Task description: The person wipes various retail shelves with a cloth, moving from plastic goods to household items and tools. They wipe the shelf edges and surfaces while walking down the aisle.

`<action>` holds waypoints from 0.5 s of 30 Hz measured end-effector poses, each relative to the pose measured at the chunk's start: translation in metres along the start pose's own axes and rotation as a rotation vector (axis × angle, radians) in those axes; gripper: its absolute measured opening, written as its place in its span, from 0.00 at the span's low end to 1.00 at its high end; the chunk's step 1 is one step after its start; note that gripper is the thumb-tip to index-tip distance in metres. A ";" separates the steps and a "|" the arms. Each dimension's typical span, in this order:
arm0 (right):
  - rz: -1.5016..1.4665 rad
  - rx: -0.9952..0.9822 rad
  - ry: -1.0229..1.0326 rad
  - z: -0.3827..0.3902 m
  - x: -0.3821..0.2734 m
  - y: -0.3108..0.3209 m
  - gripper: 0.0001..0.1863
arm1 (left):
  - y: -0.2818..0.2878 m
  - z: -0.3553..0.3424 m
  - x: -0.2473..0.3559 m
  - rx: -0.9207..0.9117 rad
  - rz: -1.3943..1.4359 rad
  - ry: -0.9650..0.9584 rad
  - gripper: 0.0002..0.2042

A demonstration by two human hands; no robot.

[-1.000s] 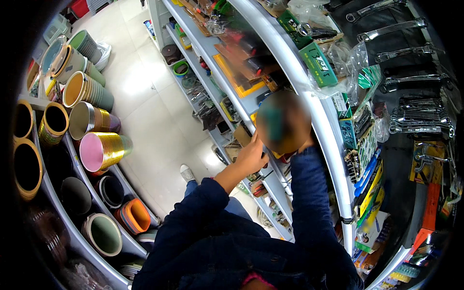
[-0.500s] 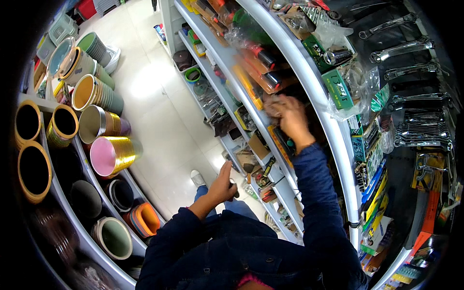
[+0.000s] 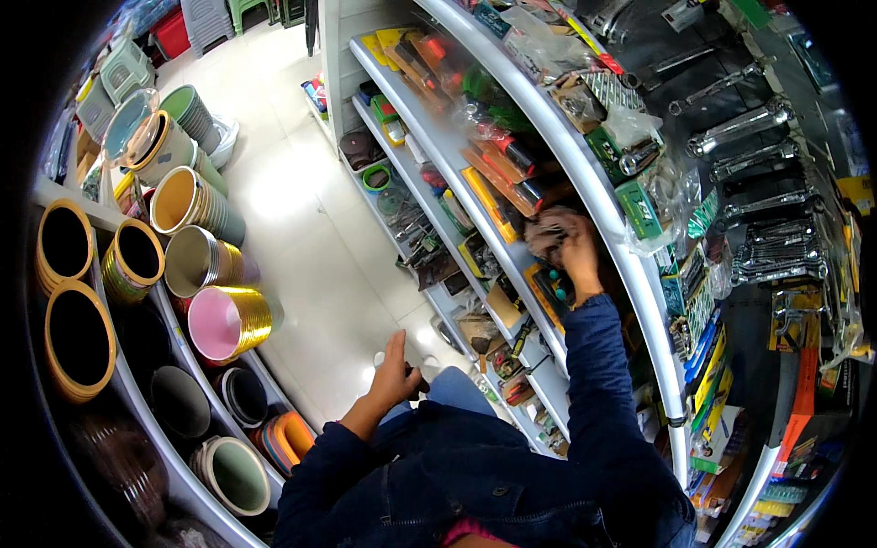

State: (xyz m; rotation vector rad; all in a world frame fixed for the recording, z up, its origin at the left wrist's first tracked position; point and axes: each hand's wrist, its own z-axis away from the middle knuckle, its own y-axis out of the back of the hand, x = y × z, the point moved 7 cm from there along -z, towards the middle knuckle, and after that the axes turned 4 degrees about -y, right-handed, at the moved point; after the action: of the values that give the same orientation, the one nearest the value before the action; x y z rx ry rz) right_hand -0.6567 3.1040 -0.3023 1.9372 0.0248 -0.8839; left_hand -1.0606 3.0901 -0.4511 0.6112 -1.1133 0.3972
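My right hand reaches onto a middle shelf on the right and grips a crumpled brownish cloth. The cloth lies against the shelf surface, just beside orange-and-black handled tools on brown card and a yellow packaged tool. Nearer to me on that shelf is another yellow-edged pack. Low over the floor, close to my body, my left hand is curled with one finger pointing up. Something small and dark shows at its palm, too hidden to name.
Above the cloth runs the pale edge of an upper shelf, carrying boxes and several wrenches. Lower shelves hold small hardware. Across the tiled aisle, stacked buckets and pots line a left-hand rack.
My right hand, blurred before, has moved slightly nearer to me and right with the cloth, which shows more plainly. My left hand has shifted left and down. The whole view has turned a little.
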 end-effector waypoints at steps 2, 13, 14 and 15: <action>-0.065 0.166 -0.086 -0.006 0.012 0.019 0.21 | 0.007 -0.004 -0.004 0.023 -0.031 -0.014 0.39; 0.426 0.083 0.080 -0.111 0.020 -0.059 0.19 | 0.016 -0.070 0.024 -0.013 0.019 -0.014 0.38; 0.460 0.062 0.090 -0.116 0.017 -0.064 0.18 | 0.019 -0.079 0.028 0.002 0.009 -0.054 0.38; 0.486 0.041 0.097 -0.117 0.014 -0.068 0.18 | 0.024 -0.088 0.025 0.003 -0.007 -0.029 0.38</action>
State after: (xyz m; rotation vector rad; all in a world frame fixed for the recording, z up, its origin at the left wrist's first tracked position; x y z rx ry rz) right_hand -0.6045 3.2269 -0.3317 1.9038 -0.3934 -0.4695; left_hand -1.0021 3.1646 -0.4490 0.6253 -1.1380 0.3847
